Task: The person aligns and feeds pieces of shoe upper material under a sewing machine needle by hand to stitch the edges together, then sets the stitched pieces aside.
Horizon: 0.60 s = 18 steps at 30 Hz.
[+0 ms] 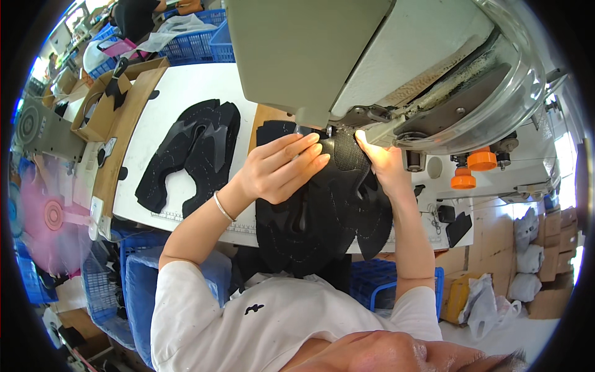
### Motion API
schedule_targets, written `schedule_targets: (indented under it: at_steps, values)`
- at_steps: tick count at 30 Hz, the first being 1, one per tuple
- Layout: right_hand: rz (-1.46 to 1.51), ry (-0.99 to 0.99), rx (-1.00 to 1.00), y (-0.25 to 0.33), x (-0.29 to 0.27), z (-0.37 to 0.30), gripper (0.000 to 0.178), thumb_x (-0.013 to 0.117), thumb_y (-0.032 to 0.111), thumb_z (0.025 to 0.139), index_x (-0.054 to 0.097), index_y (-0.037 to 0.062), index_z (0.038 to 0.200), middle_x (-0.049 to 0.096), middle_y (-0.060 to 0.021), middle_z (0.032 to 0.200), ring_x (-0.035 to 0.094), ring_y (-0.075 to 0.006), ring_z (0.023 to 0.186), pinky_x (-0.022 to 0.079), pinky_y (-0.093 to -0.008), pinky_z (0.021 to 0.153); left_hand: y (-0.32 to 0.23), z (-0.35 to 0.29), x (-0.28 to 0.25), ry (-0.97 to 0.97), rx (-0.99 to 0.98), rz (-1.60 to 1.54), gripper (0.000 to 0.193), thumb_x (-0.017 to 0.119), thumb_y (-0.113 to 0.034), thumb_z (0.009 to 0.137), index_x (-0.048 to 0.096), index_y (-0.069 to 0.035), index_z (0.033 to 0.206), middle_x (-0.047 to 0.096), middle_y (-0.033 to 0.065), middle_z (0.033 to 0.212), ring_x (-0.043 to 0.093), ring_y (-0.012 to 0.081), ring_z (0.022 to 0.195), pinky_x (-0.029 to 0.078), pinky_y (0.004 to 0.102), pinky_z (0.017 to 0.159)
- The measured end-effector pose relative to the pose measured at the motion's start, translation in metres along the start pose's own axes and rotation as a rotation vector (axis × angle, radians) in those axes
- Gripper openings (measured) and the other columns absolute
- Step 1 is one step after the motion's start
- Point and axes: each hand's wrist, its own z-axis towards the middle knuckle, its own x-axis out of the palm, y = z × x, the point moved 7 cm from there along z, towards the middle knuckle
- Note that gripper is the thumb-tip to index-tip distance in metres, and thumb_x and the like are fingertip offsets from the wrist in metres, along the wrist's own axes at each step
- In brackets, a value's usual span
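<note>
A black shoe upper piece [328, 217] with white dotted lines and a mesh patch [349, 152] lies under the head of a sewing machine [304, 56] and hangs over the table's near edge. My left hand [285, 164], a bracelet at its wrist, is closed beside the needle area, its fingertips pinched together; what they hold is too small to make out. On the other side my right hand [384, 164] grips the piece's edge, one digit stretched along the mesh. Further left on the white table [142, 146] rests a stack of similar black pieces [198, 155].
Orange knobs [481, 159] and a clear curved guard [527, 80] stick out from the machine at right. A cardboard box [99, 111] and a pink fan [54, 214] stand at left. Blue crates [396, 282] sit below the table, with plastic bags [489, 313] at lower right.
</note>
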Motion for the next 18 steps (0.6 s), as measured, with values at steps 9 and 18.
schedule_targets:
  at_steps: [9, 18]
  values:
    - [-0.076, 0.132, -0.013, 0.009, 0.0, 0.011, 0.032, 0.075, 0.003, 0.076, 0.06, 0.0012, 0.104, 0.068, -0.0084, 0.095, 0.067, -0.0197, 0.089, 0.053, -0.0326, 0.076, -0.009, 0.009, 0.0, 0.235, -0.305, -0.278, 0.039, 0.065, -0.002, 0.062, 0.071, 0.003, 0.1, 0.068, 0.0135, 0.103, 0.066, 0.0294, 0.099, 0.056, 0.0409, 0.085]
    - [0.083, 0.197, 0.075, -0.001, 0.012, 0.014, 0.018, 0.048, 0.016, 0.096, 0.06, 0.0059, 0.105, 0.066, -0.0059, 0.099, 0.067, -0.0172, 0.092, 0.056, -0.0337, 0.075, -0.047, 0.021, 0.021, 0.624, -0.427, 0.295, 0.072, 0.063, -0.059, 0.076, 0.061, -0.012, 0.131, 0.057, 0.0062, 0.109, 0.055, 0.0209, 0.112, 0.041, 0.0372, 0.099]
